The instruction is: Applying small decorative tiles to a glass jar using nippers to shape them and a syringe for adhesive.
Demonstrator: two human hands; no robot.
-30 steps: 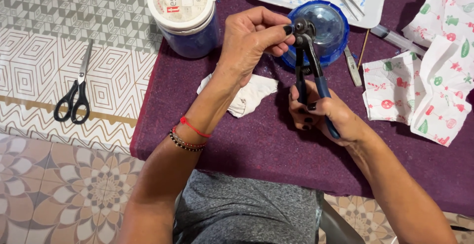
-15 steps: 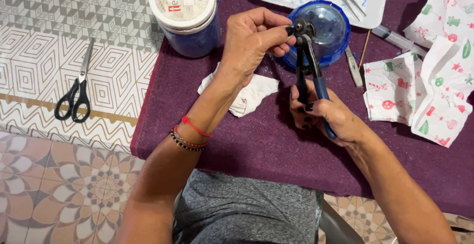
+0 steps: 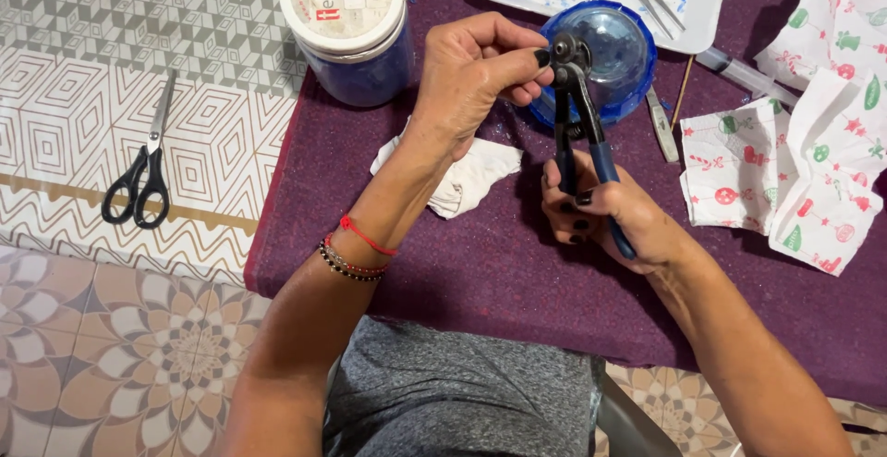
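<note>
Left hand [image 3: 476,73] pinched, raised; right hand [image 3: 614,212] fisted, lower

Matt purple felt cloth [image 3: 480,263] (fuzzy), glossy blue glass bowl [image 3: 614,46].

open purple cloth [image 3: 517,272] near hands, bowl [image 3: 614,50], jar [image 3: 356,32] crowding far edge

Home craft table: scissors [image 3: 139,175], patterned napkins [image 3: 804,157].
</note>
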